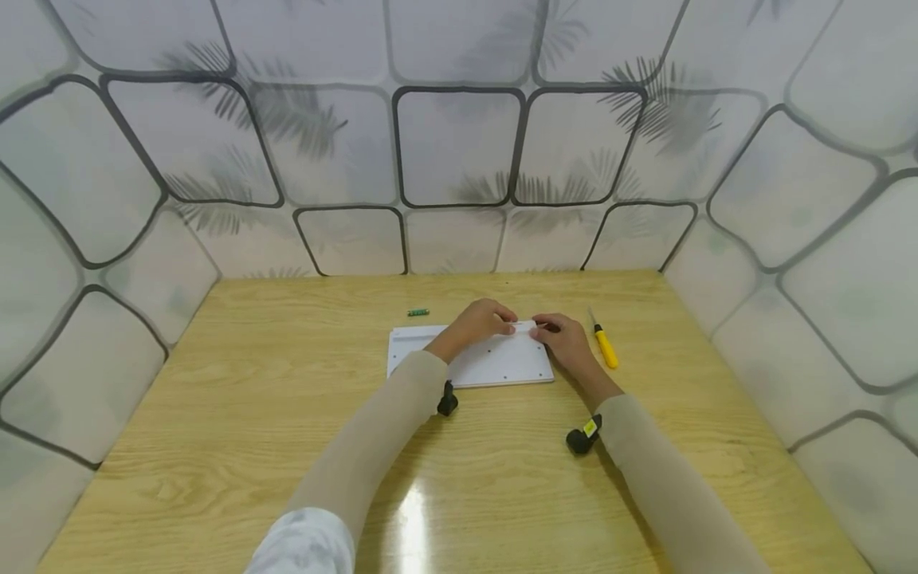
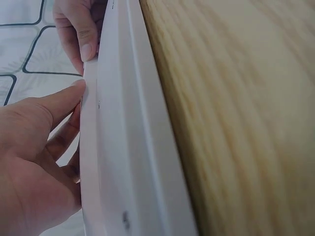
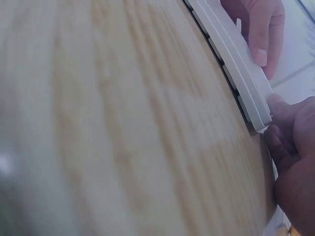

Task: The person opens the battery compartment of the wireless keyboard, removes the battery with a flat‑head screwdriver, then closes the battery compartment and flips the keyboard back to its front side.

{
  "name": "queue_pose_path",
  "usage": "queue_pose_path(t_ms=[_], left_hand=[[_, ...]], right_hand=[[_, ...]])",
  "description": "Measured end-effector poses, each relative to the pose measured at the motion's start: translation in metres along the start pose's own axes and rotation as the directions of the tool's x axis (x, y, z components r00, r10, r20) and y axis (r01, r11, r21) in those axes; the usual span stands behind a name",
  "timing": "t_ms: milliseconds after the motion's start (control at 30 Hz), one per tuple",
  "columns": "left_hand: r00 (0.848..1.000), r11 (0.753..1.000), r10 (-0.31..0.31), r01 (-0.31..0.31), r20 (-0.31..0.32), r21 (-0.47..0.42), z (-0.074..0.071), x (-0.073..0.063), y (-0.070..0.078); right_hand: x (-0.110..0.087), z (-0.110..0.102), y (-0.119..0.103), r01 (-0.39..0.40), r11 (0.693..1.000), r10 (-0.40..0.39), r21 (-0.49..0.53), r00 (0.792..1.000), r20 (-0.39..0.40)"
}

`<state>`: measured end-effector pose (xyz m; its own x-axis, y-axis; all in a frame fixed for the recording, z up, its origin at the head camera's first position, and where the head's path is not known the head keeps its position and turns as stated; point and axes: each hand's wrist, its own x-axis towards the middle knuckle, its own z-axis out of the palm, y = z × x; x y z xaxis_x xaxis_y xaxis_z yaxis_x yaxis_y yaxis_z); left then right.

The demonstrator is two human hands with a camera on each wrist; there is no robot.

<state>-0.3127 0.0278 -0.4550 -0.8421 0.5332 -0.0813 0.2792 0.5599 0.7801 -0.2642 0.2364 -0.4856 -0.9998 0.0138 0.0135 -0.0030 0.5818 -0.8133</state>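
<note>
A white keyboard (image 1: 473, 367) lies face down on the table, its screw-dotted back upward; dark-edged keys show along its underside in the right wrist view. My left hand (image 1: 478, 323) is at the far edge, the thumb on the rim and the fingers curled behind it. At the far right corner my right hand (image 1: 562, 339) pinches the keyboard (image 3: 246, 69) between thumb and fingers. Between the two hands, a thin white piece (image 3: 238, 24) sticks up beside the left fingers. Both hands (image 2: 29, 147) are close together along this edge.
A green battery (image 1: 418, 312) lies behind the keyboard to the left. To the right of the right hand lies a screwdriver (image 1: 606, 347) with a yellow handle, its tip pointing away. Patterned cloth walls (image 1: 459, 143) border the wooden table (image 1: 251, 399) at the back and sides.
</note>
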Motion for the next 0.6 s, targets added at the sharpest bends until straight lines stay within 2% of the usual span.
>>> queue_pose_path(t_ms=[233,400,600], left_hand=[[1.000,0.999,0.026,-0.026,-0.001,0.043,0.000,0.000,0.000],[0.999,0.995,0.044,-0.041,-0.028,0.094,0.002,0.000,-0.001],[0.997,0.990,0.037,-0.027,-0.071,0.138,0.000,-0.011,-0.003]], right_hand=[[-0.003,-0.001,0.000,-0.005,1.000,0.005,0.005,1.000,-0.014],[-0.010,-0.002,0.001,-0.021,0.999,0.022,0.042,1.000,-0.022],[-0.022,-0.004,0.003,-0.017,0.998,0.019,0.056,0.999,-0.026]])
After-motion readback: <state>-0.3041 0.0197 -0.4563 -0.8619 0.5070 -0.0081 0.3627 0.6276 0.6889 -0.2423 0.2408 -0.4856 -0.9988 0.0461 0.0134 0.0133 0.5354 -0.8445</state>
